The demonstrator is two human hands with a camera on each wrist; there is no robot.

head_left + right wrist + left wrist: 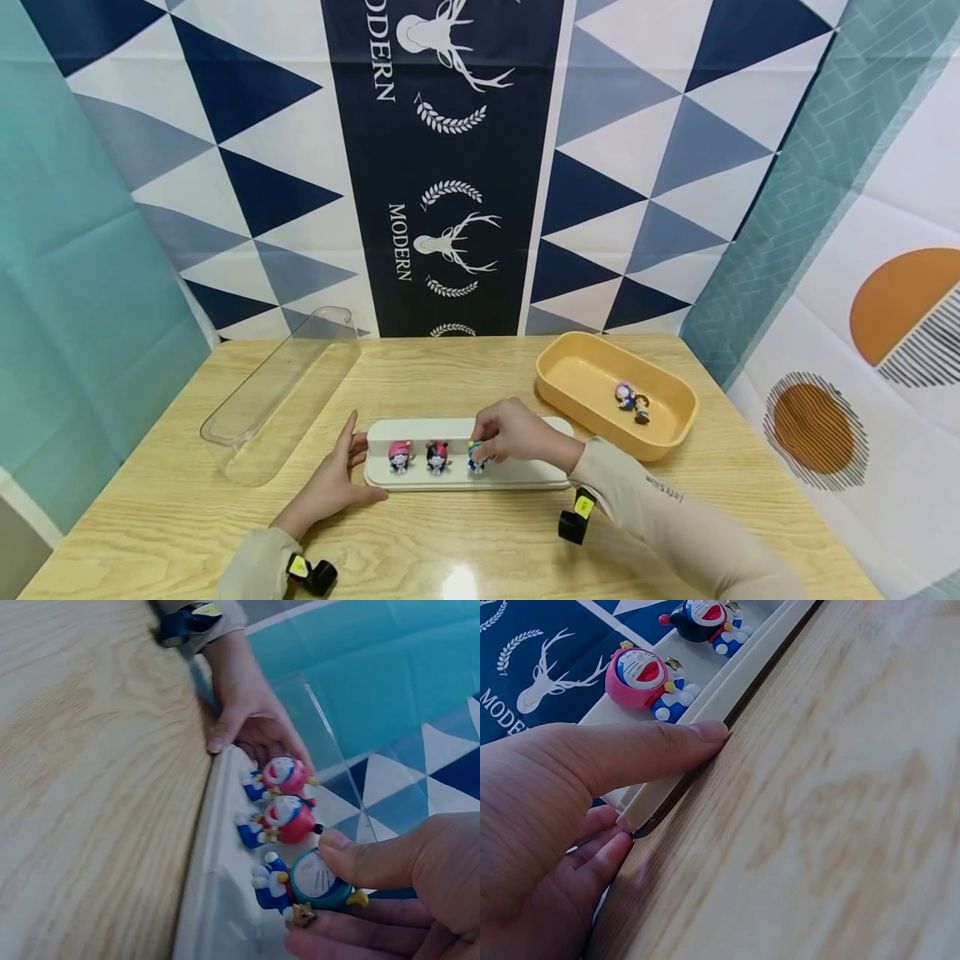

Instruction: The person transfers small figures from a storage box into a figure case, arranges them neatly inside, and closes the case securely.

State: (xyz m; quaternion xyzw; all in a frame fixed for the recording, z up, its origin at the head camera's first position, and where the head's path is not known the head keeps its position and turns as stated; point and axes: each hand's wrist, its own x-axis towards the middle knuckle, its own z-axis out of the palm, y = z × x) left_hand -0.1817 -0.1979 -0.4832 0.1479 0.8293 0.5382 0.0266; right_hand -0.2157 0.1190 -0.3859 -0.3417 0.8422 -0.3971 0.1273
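Note:
A long white display base (525,477) lies near the middle of the table. My left hand (333,483) grips its left end, thumb along the front edge and fingers around the end. On the base stand a pink-hooded figurine (400,457) and, beside it, a black-and-red-hooded figurine (437,457). To their right my right hand (517,435) pinches a teal-hooded figurine (315,881) by the head, thumb on one side and fingers on the other. Its blue feet are at the base, but whether they touch it I cannot tell.
A yellow-orange tray (564,398) at the back right contains a purple-headed figurine (624,395) and a brown-haired figurine (642,408). A clear plastic cover (288,392) lies at the left, beyond my left hand. Patterned cloth (450,167) hangs along the table's back edge.

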